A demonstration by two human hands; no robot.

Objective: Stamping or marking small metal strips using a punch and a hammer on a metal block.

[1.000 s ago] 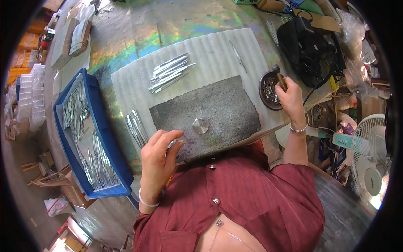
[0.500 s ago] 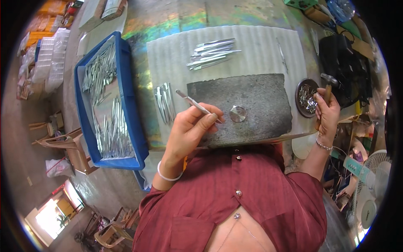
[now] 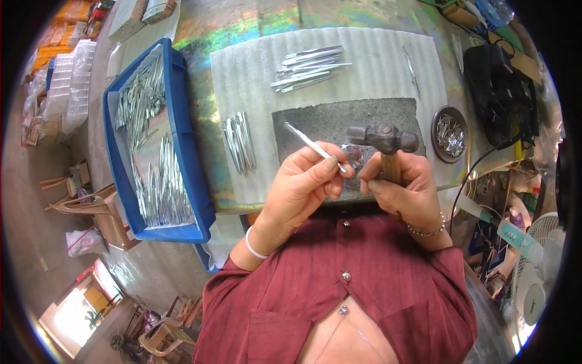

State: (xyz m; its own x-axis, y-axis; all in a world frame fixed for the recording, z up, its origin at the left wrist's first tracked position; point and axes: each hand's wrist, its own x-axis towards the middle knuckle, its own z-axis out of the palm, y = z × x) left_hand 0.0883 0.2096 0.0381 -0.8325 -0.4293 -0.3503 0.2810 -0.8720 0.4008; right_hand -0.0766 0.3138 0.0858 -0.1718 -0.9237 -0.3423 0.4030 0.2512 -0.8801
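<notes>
My left hand (image 3: pixel 305 180) pinches a slim silver metal piece (image 3: pixel 309 144) between thumb and fingers, its far end pointing up and left. Closed round the wooden handle of a ball-peen hammer (image 3: pixel 383 138) is my right hand (image 3: pixel 407 185). The dark hammer head lies crosswise above the right fist, over a rough grey slab (image 3: pixel 339 113). Between the hands, a round shiny metal disc (image 3: pixel 353 155) sits on the slab, partly hidden by my left fingers and the hammer. Both hands are close together at the slab's near side.
White foam sheet (image 3: pixel 376 48) lies under the slab. On it are a pile of slim metal pieces (image 3: pixel 310 68) and an upright bundle (image 3: pixel 239 144). A blue tray (image 3: pixel 189 145) of similar pieces stands left. Right are a round dish (image 3: pixel 438 134) of small metal bits and a black bag (image 3: pixel 500 97).
My right hand has brought the hammer leftward from beside the dish to over the slab. My left hand, still holding the metal piece, has shifted right toward the disc.
</notes>
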